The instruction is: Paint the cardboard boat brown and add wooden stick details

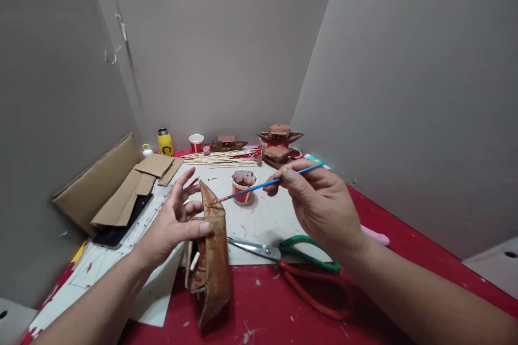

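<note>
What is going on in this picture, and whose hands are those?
There's no machine here. These are a person's two bare hands, and the one picture comes from a camera worn on that person's head, looking forward and down.

The left hand holds a small brown model boat. The right hand holds a thin blue paintbrush, with its tip at the boat's pointed far end.

On the red tabletop lies white paper. Around it you can see big scissors, a cup stained reddish-brown inside, thin wooden sticks and pieces of cardboard. More little boats stand at the back.
</note>
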The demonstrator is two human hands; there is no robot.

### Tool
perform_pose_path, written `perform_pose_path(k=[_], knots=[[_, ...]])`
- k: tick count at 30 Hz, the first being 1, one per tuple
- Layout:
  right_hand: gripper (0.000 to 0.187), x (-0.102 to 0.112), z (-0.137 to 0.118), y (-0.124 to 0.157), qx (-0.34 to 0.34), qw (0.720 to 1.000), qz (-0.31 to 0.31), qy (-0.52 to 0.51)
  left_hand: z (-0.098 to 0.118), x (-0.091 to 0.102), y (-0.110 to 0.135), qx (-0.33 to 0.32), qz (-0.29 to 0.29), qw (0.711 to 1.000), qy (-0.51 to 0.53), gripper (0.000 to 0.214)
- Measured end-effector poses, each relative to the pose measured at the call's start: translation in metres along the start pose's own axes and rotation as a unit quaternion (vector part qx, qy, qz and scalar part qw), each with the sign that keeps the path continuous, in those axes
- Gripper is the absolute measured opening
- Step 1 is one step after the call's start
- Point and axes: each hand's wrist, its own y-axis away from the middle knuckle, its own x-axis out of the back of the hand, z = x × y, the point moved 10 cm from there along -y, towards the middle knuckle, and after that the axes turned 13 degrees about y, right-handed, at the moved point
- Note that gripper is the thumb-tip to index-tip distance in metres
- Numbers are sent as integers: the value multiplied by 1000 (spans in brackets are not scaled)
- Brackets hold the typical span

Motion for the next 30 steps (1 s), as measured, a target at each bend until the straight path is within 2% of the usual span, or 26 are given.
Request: perform_pose_path(k=[2,13,17,23,27,30], knots=[[14,0,0,-2,8,1000,9,1,0,0,0,0,0,1000,-2,107],[16,-7,4,8,-21,999,-25,-15,0,7,-2,0,29,1000,8,107],[12,-5,4,5,-11,999,-5,-34,0,7,-3,1,31,999,27,108],[11,-8,7,7,-8,999,-22,-24,0,6,-3,12,41,999,31,108],[7,-3,0,7,22,1000,-6,-20,-2,9,-3,15,44,999,23,108],[9,-6,-3,9,24,1000,-18,-9,-3,9,-3,15,40,999,17,108]])
